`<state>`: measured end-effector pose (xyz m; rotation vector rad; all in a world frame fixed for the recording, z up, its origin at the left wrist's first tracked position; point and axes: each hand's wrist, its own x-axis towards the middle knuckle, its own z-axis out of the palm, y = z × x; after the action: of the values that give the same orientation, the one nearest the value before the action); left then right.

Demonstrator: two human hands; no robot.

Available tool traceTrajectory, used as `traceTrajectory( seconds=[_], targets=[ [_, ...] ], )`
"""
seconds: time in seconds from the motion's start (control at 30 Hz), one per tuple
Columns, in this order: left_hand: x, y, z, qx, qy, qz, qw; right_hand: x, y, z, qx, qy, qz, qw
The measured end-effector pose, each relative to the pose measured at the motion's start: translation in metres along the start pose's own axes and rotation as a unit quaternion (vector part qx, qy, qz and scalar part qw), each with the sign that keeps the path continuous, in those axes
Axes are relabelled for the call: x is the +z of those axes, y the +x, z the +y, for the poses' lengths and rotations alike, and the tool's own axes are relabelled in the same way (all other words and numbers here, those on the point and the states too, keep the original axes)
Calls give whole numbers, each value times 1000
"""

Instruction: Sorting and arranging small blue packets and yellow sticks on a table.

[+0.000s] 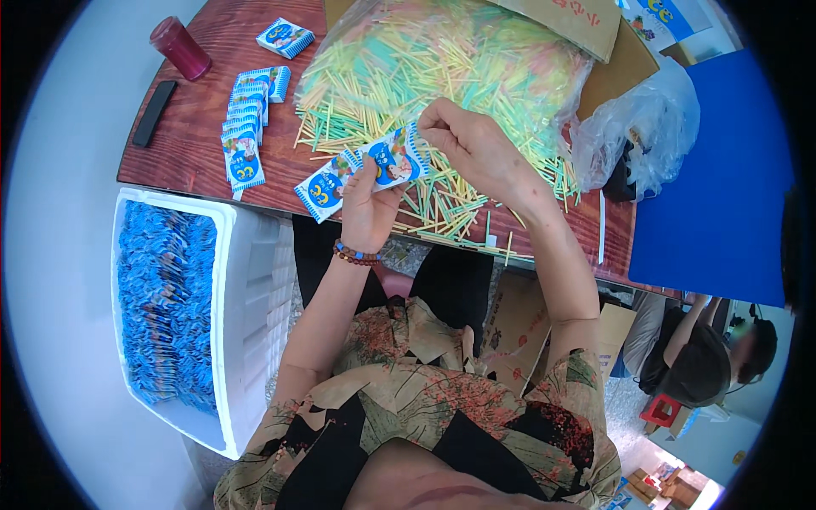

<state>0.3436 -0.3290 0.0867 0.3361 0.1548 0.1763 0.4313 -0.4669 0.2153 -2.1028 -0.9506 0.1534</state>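
Note:
My left hand [370, 200], with a beaded bracelet at its wrist, grips a small blue-and-white packet [398, 160] above the table's near edge. A second packet [321, 189] of the same kind shows to the left of that hand; whether it is held too or rests on the table I cannot tell. My right hand [472, 144] is closed in a pinch by the upper right end of the held packet. What its fingertips hold is hidden. Thin yellow, green and pink sticks [450, 200] lie loose beneath both hands, spilling from a large clear bag [476, 59].
Several packets [246, 127] overlap in a row at left, near a single packet [285, 38], a black bar [155, 113] and a red cup [181, 49]. A white crate [225, 340] of blue packets stands below. A plastic bag [646, 127] lies right; another person [705, 357] sits beyond.

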Motion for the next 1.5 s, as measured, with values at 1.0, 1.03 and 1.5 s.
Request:
traceTrajectory(
  seconds=[1.0,1.03,1.5],
  targets=[
    [17,17,6,-9,-118,-32,992,50,-2,-8,25,133,134,982],
    [14,15,3,2,-96,-22,995,51,0,-5,42,145,118,981],
    [5,9,24,47,-15,22,999,51,22,3,38,348,119,929]
  ],
)
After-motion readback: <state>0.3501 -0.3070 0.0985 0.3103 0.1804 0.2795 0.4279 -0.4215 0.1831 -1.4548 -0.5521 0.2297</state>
